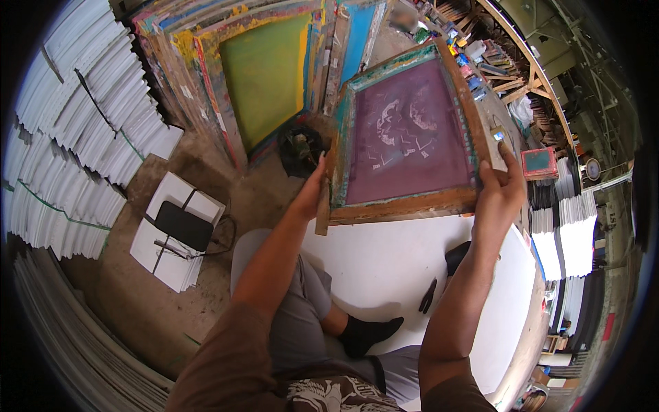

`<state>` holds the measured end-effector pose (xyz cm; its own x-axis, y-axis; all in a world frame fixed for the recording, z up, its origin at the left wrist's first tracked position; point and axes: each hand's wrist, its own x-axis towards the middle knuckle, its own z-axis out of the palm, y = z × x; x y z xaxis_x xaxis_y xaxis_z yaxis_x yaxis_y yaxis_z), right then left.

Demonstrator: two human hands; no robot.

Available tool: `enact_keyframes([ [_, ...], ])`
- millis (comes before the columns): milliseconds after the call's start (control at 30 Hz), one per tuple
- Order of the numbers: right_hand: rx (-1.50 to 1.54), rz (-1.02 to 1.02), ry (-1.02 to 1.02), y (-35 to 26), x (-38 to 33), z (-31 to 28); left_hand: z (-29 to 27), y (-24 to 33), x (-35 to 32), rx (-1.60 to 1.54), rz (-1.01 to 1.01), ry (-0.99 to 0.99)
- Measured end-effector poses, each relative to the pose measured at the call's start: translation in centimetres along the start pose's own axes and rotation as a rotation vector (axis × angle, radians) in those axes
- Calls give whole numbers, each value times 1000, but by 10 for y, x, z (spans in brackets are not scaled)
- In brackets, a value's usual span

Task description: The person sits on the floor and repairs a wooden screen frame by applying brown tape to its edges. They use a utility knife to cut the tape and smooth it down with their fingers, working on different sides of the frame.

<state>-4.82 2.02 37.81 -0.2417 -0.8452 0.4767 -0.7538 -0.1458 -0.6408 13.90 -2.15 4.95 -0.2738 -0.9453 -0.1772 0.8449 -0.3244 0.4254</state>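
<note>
Both of my hands hold up a wooden screen printing frame (398, 209), tilted in front of me. Purple mesh fills it, with pale patches of a design, and teal paint stains its inner edge. My left hand (314, 192) is closed on the left side of the wood, its fingers partly hidden behind. At the lower right corner my right hand (500, 187) grips the frame, thumb on the front and one finger raised. Under the frame lies a white board (391, 257). A slim black tool (428, 296) rests on that board beside my right forearm.
Paint-stained screens (268, 75), one with yellow-green mesh, lean upright beyond my left hand. Next to them sits a black bag (301, 147). White sheet stacks (89, 103) stand at the left. A black pad (184, 225) lies on a tied white bundle. A small red frame (539, 165) is at right.
</note>
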Motion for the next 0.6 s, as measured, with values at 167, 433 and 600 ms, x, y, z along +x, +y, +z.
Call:
enact_keyframes([
  [167, 153, 38, 40, 91, -9, 6, -14, -28, 18, 115, -45, 51],
  [433, 530, 419, 69, 290, -51, -20, 21, -38, 8, 566, 20, 157],
  [600, 606, 669, -43, 405, -136, -29, 37, -72, 6, 821, 103, 122],
])
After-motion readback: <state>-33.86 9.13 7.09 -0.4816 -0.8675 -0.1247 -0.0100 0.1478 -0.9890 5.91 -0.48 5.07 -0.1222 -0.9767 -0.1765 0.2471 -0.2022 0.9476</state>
